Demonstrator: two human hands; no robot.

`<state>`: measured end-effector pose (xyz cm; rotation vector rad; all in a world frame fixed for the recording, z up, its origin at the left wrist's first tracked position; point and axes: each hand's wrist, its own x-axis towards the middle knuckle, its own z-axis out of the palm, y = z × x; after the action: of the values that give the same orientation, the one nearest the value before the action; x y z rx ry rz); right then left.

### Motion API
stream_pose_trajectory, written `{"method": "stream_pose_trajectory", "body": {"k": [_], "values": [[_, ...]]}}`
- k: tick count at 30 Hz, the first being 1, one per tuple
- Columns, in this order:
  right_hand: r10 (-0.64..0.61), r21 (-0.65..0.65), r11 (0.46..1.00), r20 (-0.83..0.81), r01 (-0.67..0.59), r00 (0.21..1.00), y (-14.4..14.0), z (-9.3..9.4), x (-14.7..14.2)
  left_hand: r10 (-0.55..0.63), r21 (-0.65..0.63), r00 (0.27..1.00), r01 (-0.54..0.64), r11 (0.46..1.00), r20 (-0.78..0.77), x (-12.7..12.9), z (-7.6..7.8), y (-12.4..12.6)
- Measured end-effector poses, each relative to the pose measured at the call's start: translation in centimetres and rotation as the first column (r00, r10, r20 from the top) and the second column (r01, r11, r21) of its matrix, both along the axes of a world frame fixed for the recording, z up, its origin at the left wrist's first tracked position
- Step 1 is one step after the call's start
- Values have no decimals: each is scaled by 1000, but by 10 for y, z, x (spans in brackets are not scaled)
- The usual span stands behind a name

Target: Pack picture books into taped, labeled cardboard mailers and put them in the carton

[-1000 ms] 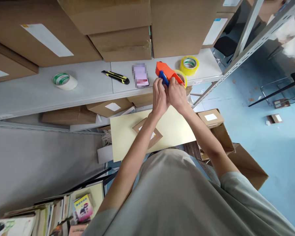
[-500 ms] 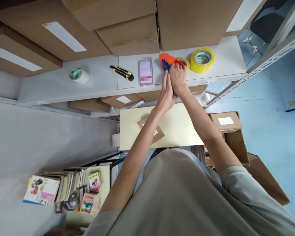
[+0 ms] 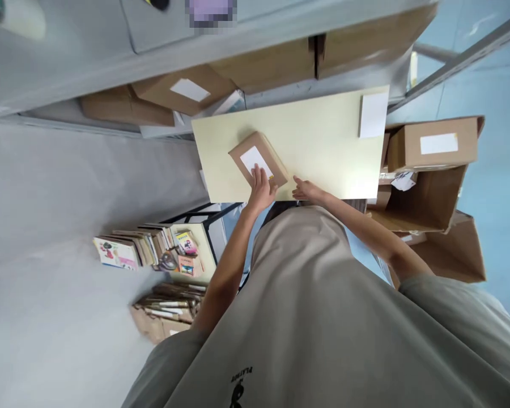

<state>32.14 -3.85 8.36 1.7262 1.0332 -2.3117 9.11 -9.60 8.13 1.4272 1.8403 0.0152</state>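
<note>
Both hands have left the orange tape dispenser on the upper shelf and come down to the counter; the dispenser is out of view now. By this reading, attention has shifted to the small cardboard parcel. The parcel lies flat on the counter, label up, near the counter's near edge. The left hand rests on the parcel's near corner, fingers spread flat. The right hand lies just beside the parcel, open, holding nothing, on the counter's near edge.
</note>
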Motion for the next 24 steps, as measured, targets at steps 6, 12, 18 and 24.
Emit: {"method": "stream_pose_trajectory", "body": {"k": [6, 12, 18, 24], "values": [[-567, -591, 664, 1, 458, 823, -15, -13, -4, 71, 163, 994, -83, 983, 79, -41, -13, 57], [-696, -551, 611, -31, 568, 718, -4, -13, -20, 142, 122, 989, -146, 982, 39, -67, -29, 157], [-652, -249, 754, -182, 607, 736, -17, 8, -5, 131, 338, 982, -171, 925, 139, -40, 17, 167], [-513, 432, 719, -199, 544, 835, -20, 25, 49, 198, 419, 952, -282, 863, 234, -24, 40, 115]]}}
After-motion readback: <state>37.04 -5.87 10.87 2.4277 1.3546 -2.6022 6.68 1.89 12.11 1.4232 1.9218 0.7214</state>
